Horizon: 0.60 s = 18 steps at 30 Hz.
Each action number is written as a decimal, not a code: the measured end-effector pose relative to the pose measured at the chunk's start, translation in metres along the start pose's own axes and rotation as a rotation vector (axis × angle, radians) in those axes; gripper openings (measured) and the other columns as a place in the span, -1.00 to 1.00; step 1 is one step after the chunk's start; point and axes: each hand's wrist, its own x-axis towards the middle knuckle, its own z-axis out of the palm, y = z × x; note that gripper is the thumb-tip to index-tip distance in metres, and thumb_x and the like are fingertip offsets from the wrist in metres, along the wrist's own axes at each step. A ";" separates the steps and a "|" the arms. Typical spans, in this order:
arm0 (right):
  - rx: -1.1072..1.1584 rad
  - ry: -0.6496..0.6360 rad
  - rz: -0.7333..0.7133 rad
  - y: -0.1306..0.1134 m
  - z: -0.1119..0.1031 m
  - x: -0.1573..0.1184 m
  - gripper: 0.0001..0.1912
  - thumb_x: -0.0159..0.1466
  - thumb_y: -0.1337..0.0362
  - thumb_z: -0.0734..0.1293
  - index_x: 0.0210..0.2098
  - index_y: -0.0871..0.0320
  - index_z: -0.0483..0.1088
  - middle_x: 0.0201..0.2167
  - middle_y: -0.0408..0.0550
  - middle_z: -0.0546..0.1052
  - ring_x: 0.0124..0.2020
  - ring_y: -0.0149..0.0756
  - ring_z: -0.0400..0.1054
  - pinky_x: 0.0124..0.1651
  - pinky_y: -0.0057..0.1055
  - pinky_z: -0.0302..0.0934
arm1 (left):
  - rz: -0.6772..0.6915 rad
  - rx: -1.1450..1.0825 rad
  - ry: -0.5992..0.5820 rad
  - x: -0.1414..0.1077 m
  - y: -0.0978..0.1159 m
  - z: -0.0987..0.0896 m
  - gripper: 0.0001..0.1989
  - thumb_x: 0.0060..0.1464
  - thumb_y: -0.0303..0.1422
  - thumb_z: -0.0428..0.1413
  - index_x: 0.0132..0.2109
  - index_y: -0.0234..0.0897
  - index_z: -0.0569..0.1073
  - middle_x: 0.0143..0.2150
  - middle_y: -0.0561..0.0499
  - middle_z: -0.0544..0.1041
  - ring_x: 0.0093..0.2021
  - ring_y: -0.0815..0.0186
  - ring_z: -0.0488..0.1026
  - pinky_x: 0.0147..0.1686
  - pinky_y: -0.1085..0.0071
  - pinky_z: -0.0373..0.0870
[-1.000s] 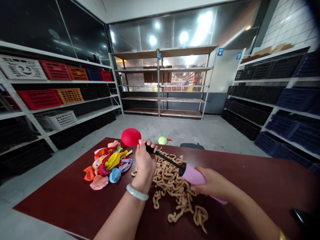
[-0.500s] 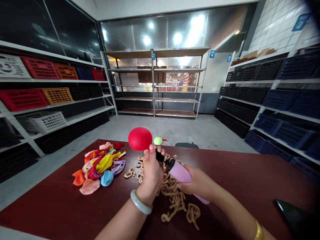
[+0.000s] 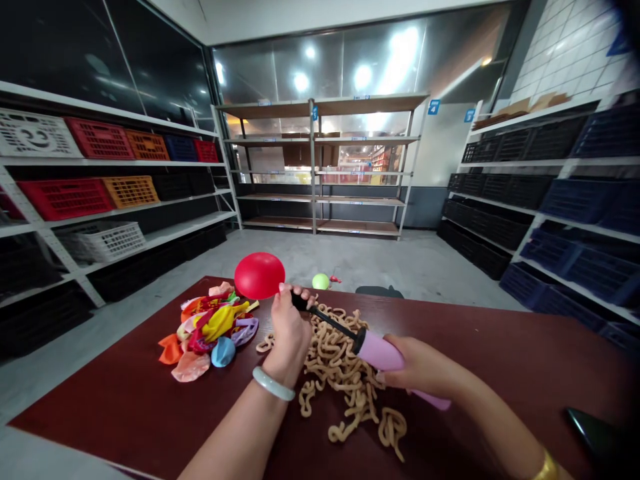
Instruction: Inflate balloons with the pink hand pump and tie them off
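My left hand is closed round the black end of a hand balloon pump, right by the neck of an inflated red balloon. My right hand grips the pump's pink barrel. Between the hands a black rod stretches out of the barrel, slanting down to the right. Beneath it lies a heap of tan, curly, rope-like pieces on the dark red table. Left of my hands is a pile of limp, many-coloured balloons.
A black phone-like object lies at the table's right edge. Beyond the far edge, a small green balloon is on the floor. Shelves with crates stand left and right, and a bare rack stands at the back.
My hands have moved apart, drawing the pump's black rod out of the pink barrel. The red balloon shifted left with my left hand, and the view turned slightly left.
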 end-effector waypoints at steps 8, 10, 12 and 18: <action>-0.111 0.179 0.004 -0.027 0.017 0.001 -0.62 0.03 0.09 0.42 -0.18 0.10 0.44 -0.27 -0.07 0.57 -0.34 -0.21 0.41 -0.40 -0.43 0.08 | -0.137 0.006 -0.039 -0.057 -0.032 0.020 -0.74 0.08 -0.27 0.19 -0.33 -0.22 0.22 -0.45 0.12 0.28 -0.51 0.44 0.28 -0.49 0.48 0.27; -0.155 0.209 0.002 -0.029 0.020 0.000 -0.59 0.04 0.07 0.41 -0.14 0.08 0.43 -0.25 -0.05 0.58 -0.32 -0.18 0.43 -0.37 -0.41 0.09 | -0.134 0.007 -0.046 -0.061 -0.030 0.024 -0.74 0.09 -0.26 0.19 -0.33 -0.22 0.23 -0.45 0.11 0.28 -0.50 0.44 0.28 -0.49 0.48 0.27; -0.187 0.242 -0.007 -0.029 0.024 0.001 -0.53 0.06 0.06 0.40 -0.07 0.07 0.40 -0.22 -0.02 0.58 -0.26 -0.13 0.44 -0.33 -0.39 0.11 | -0.125 0.015 -0.049 -0.061 -0.024 0.026 -0.73 0.09 -0.25 0.19 -0.34 -0.23 0.23 -0.45 0.11 0.27 -0.50 0.44 0.28 -0.51 0.50 0.26; -0.355 0.291 0.011 -0.030 0.027 0.004 -0.49 0.12 -0.01 0.35 0.01 0.07 0.34 -0.21 0.02 0.58 -0.22 -0.04 0.46 -0.29 -0.33 0.14 | -0.044 0.002 -0.075 -0.031 0.001 0.021 -0.73 0.07 -0.28 0.20 -0.34 -0.22 0.22 -0.46 0.11 0.28 -0.52 0.43 0.28 -0.52 0.49 0.25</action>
